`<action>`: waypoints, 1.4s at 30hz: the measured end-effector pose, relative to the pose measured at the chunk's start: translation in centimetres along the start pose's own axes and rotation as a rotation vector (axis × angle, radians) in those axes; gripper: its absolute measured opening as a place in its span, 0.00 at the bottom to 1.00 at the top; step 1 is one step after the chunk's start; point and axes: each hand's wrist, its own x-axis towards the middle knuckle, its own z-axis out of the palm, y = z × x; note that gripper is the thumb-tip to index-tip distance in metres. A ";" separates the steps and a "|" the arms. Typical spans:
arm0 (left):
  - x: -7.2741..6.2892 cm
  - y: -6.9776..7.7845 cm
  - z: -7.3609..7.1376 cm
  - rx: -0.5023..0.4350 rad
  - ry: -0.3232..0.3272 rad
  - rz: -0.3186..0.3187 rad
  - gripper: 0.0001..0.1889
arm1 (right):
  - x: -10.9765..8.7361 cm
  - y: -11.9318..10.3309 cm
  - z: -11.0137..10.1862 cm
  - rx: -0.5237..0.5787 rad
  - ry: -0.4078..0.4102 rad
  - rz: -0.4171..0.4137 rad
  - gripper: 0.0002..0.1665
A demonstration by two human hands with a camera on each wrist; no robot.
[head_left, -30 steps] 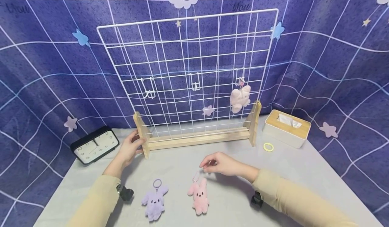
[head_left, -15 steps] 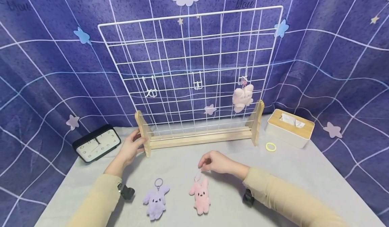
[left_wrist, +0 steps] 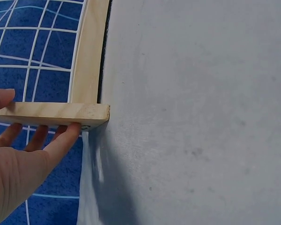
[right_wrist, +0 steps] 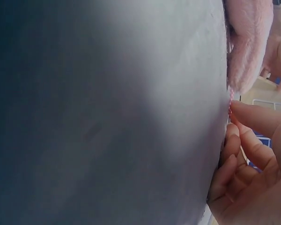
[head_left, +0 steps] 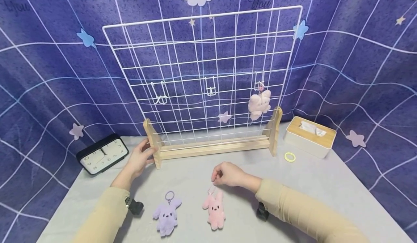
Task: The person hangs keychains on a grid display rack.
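My left hand (head_left: 140, 158) grips the left wooden end (head_left: 153, 143) of the grid rack's stand. In the left wrist view the thumb lies on one side of that wooden end (left_wrist: 51, 111), several fingers on the other. A pink plush bunny keychain (head_left: 215, 212) lies face up on the table. My right hand (head_left: 229, 174) pinches its loop between thumb and fingertip; in the right wrist view the pink chain (right_wrist: 231, 99) runs into the pinch. Left of it lies a purple plush keychain (head_left: 167, 217), ring upward. A pale pink plush (head_left: 259, 105) hangs from the right hook of the white grid (head_left: 202, 60).
Two more white hooks, the left hook (head_left: 160, 97) and the middle hook (head_left: 211, 90), hang on the grid. A black-framed clock (head_left: 103, 156) stands at the left, a tissue box (head_left: 309, 138) at the right. Near the box lies a yellow ring (head_left: 290, 157).
My right hand has shifted slightly left and its fingers have closed on the loop of the pink bunny keychain. The left hand keeps its hold on the stand.
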 end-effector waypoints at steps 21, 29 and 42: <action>-0.3 -0.3 0.1 0.005 0.001 -0.003 0.36 | -0.4 -0.6 -0.2 -0.006 -0.034 0.028 0.07; -0.1 -0.3 -0.1 0.010 0.001 0.008 0.36 | -0.5 -0.4 -0.8 0.134 -0.004 -0.022 0.06; -0.2 -0.2 -0.1 -0.002 -0.009 0.011 0.36 | -0.4 -0.6 -0.6 0.447 0.003 -0.088 0.04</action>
